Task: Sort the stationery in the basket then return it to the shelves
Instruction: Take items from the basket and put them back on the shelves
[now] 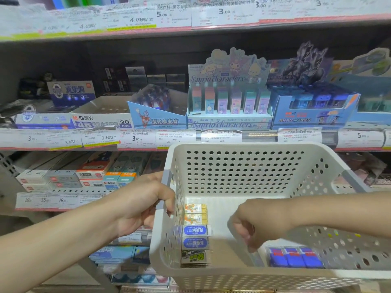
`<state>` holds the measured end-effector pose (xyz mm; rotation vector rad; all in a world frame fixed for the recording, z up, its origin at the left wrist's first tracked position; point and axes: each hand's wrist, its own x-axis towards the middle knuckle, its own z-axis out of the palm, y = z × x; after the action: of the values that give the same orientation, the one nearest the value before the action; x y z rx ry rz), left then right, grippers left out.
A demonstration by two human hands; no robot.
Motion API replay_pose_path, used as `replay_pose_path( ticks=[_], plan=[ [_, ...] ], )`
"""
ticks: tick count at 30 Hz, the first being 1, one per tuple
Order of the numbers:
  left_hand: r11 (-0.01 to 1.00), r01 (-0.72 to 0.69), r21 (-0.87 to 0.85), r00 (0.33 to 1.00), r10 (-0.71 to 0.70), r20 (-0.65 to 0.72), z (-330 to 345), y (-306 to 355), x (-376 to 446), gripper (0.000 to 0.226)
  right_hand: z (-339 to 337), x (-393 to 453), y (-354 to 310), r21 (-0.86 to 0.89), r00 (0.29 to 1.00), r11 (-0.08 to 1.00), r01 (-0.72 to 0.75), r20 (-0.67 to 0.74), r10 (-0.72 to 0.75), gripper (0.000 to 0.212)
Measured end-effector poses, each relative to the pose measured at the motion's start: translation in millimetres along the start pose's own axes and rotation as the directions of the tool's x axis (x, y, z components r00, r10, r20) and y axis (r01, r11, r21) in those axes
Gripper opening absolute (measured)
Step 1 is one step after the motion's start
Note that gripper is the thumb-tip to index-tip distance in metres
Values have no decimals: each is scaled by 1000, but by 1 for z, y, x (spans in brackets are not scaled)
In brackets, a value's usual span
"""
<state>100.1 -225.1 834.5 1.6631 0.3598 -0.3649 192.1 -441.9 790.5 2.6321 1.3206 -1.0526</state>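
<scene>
A white perforated basket [243, 174] is held up in front of the shelves. My left hand [141, 204] grips its grey handle on the left rim. Inside, along the left wall, lies a column of small erasers: two orange-yellow ones [195, 213], two with blue labels [195, 236], and a black-and-yellow one [193, 258]. Three blue-and-red erasers [295, 256] lie side by side at the front right. My right hand [257, 227] reaches down into the basket with fingers curled; whether it pinches anything is not visible.
The middle shelf holds display boxes: a 4B eraser box [101, 120], a blue hero-print box [157, 115], a Sanrio box [229, 98] and a dark blue box [313, 102]. Price tags line the shelf edges. Boxed goods [69, 178] fill the lower left shelf.
</scene>
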Motion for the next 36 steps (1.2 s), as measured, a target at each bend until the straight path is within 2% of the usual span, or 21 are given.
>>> replay_pose_path(
  ticks=[3,5,8,11,14,17,21,24,29,34,36],
  plan=[
    [1000,-6,-9,1000,6,12,0,0,-3,47,-30,-8,-8,71,990,996,59,-133,-50,20],
    [1000,-9,-17,1000,9,20,1,1,-6,41,-56,-16,-15,95,944,984,149,-310,-113,22],
    [1000,-14,-22,999,15,29,0,-1,-7,42,-90,-28,-22,112,783,942,317,-591,-194,16],
    [1000,-8,-27,999,9,32,-2,-1,-8,43,-118,-32,-25,14,555,930,366,-806,-206,8],
    [999,-14,-33,999,15,36,-5,-1,-8,45,-142,-25,-24,-83,357,936,343,-910,-212,9],
    [999,-19,-26,999,20,32,-8,-2,-9,47,-158,-12,-22,-160,260,955,250,-939,-225,19],
    [1000,-7,-13,1000,7,30,-11,-6,-11,54,-168,2,-24,-221,236,959,176,-937,-259,23],
    [1000,-1,-23,1000,2,28,-15,-8,-13,44,-173,10,-26,-197,281,972,130,-933,-226,21],
    [999,-16,-43,1000,17,18,-23,-11,-15,41,-184,17,-25,-133,330,991,27,-934,-134,23],
    [1000,-16,-10,1000,17,18,-32,-14,-16,48,-184,17,-27,-134,341,987,89,-927,-157,21],
    [1000,-15,-18,1000,15,17,-35,-15,-18,46,-184,17,-27,-109,325,989,100,-936,-136,19]
  ],
)
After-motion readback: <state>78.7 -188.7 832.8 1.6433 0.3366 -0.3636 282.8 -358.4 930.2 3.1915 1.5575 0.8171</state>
